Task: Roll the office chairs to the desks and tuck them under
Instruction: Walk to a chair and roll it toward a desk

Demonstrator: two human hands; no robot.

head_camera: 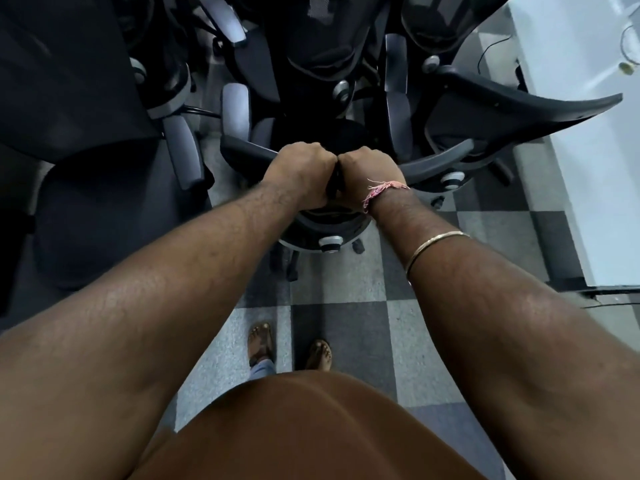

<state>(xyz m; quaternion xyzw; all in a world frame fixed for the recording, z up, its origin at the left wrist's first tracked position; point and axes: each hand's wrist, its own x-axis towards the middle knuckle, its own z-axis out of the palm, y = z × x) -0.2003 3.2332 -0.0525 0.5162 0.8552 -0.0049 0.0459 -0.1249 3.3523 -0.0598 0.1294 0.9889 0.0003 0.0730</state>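
Head view: both hands, left hand [302,174] and right hand [371,174], curl fingers around the chair backrest [433,164]; steer gently between neighbouring chairs [86,116].

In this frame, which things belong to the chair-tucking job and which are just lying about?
Job: gripped chair's backrest top; left hand and right hand gripping it; clustered chairs; white desk.

Lying about: cable, checkered carpet.

The chairs [311,64] crowding the top of the frame are black mesh with grey armrests [235,105]. Under my feet the carpet [346,299] is a grey and dark-grey checkerboard. At upper right the desk [588,133] is white; my right wrist wears a pink thread [381,190] and a gold bangle [433,245], and my shirt [294,438] at the bottom is brown.
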